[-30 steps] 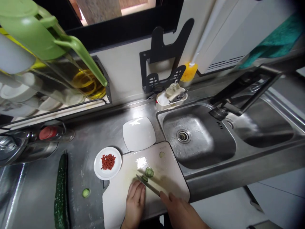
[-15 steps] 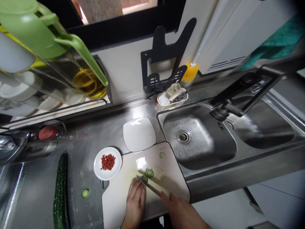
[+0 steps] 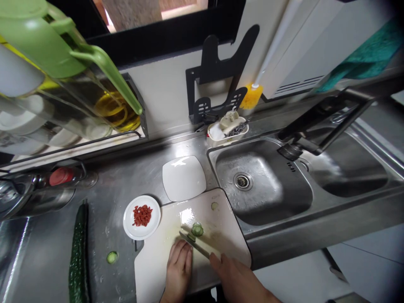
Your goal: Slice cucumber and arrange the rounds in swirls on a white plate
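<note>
My right hand (image 3: 232,273) is closed round the handle of a knife (image 3: 197,246), its blade pointing up and left over a pale cutting board (image 3: 227,227). Just left of the blade, my left hand (image 3: 179,267) rests on the board with fingers pressed together and curled; what lies under them is hidden. Cucumber slices (image 3: 197,229) lie in a small pile beyond the blade, with a cut piece (image 3: 191,237) against it. One thin slice (image 3: 214,205) sits near the board's far right corner.
A whole cucumber (image 3: 78,256) and a cut end (image 3: 111,257) lie on the steel counter at left. A round plate (image 3: 127,219) holds red bits. Behind the board is a square white plate (image 3: 184,179). A double sink (image 3: 265,181) with a black faucet (image 3: 303,145) is at right.
The knife and my right hand have shifted very slightly left. My left hand stays in nearly the same place, and the view has moved a little.
</note>
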A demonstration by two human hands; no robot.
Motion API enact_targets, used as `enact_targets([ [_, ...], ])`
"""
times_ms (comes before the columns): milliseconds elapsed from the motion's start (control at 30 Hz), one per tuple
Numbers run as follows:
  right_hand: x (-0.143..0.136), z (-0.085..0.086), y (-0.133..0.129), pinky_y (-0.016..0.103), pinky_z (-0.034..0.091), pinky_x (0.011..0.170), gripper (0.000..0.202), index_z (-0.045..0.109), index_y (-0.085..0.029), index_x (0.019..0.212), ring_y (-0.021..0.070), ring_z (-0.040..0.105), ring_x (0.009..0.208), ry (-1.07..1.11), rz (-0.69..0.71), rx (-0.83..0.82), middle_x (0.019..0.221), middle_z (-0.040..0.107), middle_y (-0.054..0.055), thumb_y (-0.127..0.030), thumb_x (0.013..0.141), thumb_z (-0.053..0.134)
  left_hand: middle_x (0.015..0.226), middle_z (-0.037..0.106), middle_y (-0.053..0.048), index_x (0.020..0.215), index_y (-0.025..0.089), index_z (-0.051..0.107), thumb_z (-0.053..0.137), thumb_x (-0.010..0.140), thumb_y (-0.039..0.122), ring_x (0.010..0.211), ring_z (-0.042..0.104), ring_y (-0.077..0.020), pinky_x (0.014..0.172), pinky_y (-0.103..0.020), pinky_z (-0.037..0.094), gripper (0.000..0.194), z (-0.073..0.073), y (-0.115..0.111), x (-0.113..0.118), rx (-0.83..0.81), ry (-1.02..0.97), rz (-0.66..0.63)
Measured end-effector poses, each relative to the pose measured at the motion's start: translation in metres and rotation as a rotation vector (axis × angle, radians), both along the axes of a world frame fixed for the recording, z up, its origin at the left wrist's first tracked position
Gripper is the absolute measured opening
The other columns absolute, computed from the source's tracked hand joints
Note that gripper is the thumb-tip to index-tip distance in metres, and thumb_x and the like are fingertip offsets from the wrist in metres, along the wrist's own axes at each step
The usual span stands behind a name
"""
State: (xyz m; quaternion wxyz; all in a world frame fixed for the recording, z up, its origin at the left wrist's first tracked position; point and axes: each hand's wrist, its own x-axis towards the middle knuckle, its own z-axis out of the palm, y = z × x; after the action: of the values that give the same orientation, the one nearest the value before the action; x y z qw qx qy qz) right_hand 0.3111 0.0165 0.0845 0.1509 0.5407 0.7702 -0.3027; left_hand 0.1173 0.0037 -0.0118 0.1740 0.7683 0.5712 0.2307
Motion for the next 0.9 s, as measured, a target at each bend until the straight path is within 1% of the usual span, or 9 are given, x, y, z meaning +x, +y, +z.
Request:
enact_targets([
  [100, -0.002, -0.002, -0.001, 0.023, 0.037, 0.053, 0.050, 0.057, -0.018, 0.107, 0.0159, 0.063, 0.064, 0.015, 0.001, 0.026, 0.080, 0.067, 0.003, 0.008, 0.068, 0.040, 0.100, 0.069, -0.005, 0.098, 0.018, 0.064, 0.042, 0.090, 0.017, 0.099, 0.063, -0.0179, 0.094, -0.038, 0.050, 0.023, -0.001, 0.000, -0.001, 0.001, 0.009, -0.010],
  [300, -0.004, -0.004, 0.001, 0.023, 0.036, 0.050, 0.045, 0.059, -0.019, 0.104, 0.0158, 0.063, 0.061, 0.012, -0.013, 0.057, 0.076, 0.066, 0.003, 0.006, 0.070, 0.042, 0.103, 0.068, -0.006, 0.099, 0.018, 0.063, 0.042, 0.090, 0.016, 0.103, 0.061, -0.0186, 0.093, -0.038, 0.051, 0.023, 0.002, 0.002, 0.001, -0.021, 0.011, -0.003],
  [400, -0.007, -0.004, 0.004, 0.024, 0.036, 0.051, 0.043, 0.059, -0.019, 0.103, 0.0171, 0.064, 0.064, 0.021, -0.036, 0.040, 0.077, 0.067, 0.004, 0.005, 0.072, 0.042, 0.102, 0.069, -0.005, 0.099, 0.018, 0.064, 0.042, 0.090, 0.016, 0.102, 0.062, -0.0183, 0.093, -0.038, 0.050, 0.024, 0.003, 0.002, 0.001, -0.026, 0.005, -0.006],
  [533, -0.011, -0.006, 0.007, 0.025, 0.035, 0.050, 0.042, 0.061, -0.018, 0.103, 0.0183, 0.063, 0.063, -0.010, -0.054, -0.020, 0.077, 0.066, 0.005, 0.005, 0.074, 0.041, 0.102, 0.069, -0.005, 0.099, 0.018, 0.064, 0.043, 0.090, 0.016, 0.100, 0.063, -0.0181, 0.094, -0.038, 0.050, 0.023, 0.002, 0.002, 0.001, -0.012, -0.004, -0.003],
  [700, -0.015, -0.007, 0.010, 0.025, 0.036, 0.051, 0.039, 0.060, -0.017, 0.103, 0.0193, 0.063, 0.064, 0.013, -0.084, -0.029, 0.077, 0.066, 0.007, 0.005, 0.076, 0.041, 0.102, 0.069, -0.005, 0.100, 0.019, 0.063, 0.043, 0.090, 0.015, 0.100, 0.063, -0.0181, 0.095, -0.039, 0.049, 0.023, 0.002, 0.002, 0.001, -0.017, -0.017, -0.011],
  [800, -0.016, -0.009, 0.012, 0.024, 0.038, 0.052, 0.042, 0.059, -0.017, 0.106, 0.0178, 0.064, 0.064, -0.014, -0.040, -0.041, 0.080, 0.067, 0.007, 0.006, 0.076, 0.041, 0.102, 0.069, -0.005, 0.100, 0.019, 0.064, 0.043, 0.090, 0.016, 0.100, 0.063, -0.0185, 0.095, -0.039, 0.049, 0.024, 0.002, 0.002, 0.001, -0.020, -0.029, -0.008],
  [900, -0.018, -0.014, 0.011, 0.023, 0.040, 0.053, 0.045, 0.057, -0.016, 0.112, 0.0177, 0.064, 0.066, -0.049, 0.003, -0.039, 0.084, 0.068, 0.008, 0.006, 0.076, 0.040, 0.101, 0.070, -0.006, 0.099, 0.018, 0.065, 0.043, 0.089, 0.015, 0.100, 0.063, -0.0188, 0.095, -0.039, 0.050, 0.024, 0.001, 0.002, 0.000, -0.019, -0.031, 0.005],
])
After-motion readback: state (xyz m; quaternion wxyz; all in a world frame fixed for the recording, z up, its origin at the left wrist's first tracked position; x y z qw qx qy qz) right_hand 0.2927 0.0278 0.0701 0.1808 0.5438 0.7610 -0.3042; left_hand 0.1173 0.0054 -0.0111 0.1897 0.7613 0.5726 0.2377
